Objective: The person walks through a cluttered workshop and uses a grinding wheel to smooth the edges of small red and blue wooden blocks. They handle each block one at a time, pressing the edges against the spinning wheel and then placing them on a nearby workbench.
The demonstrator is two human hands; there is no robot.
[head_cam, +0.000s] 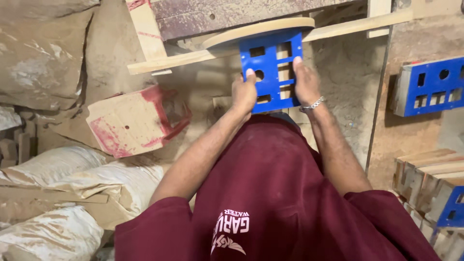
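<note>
Room: a dusty workshop seen from above; sawdust coats the floor (338, 96), the timber and the sacks.
Sacks: pale, filled sacks (72, 193) lie near left, beside a rough stone wall (43, 63).
Surface: a flat wooden disc (256, 30) at far centre, resting on a long wooden slat (193, 58) that runs left to right; both are thick with dust.
Red box: a dust-caked box (130, 123) with red edges lies tilted on the floor, left of the hands.
Stock, right: one blue box (427, 87) of the same kind stands at the far right; a row of bare wooden boxes (425, 179) sits near right, one with a blue face.
Panel: a blue panel (272, 70) with rectangular and round cut-outs, held upright at centre, its top edge touching the underside of the disc rim.
Left hand: the left hand (243, 92) pinches the panel's left edge, thumb on the blue face, fingers behind.
Right hand: the right hand (306, 82) clamps the right edge likewise, thumb laid flat along the face; a metal bracelet (311, 104) sits at the wrist.
Technique: judged from the grip, keep both hands level and pressure even so the panel meets the disc squarely; keep the thumbs clear of the rim.
Caution: dust may reduce grip; a tilted panel could catch.
</note>
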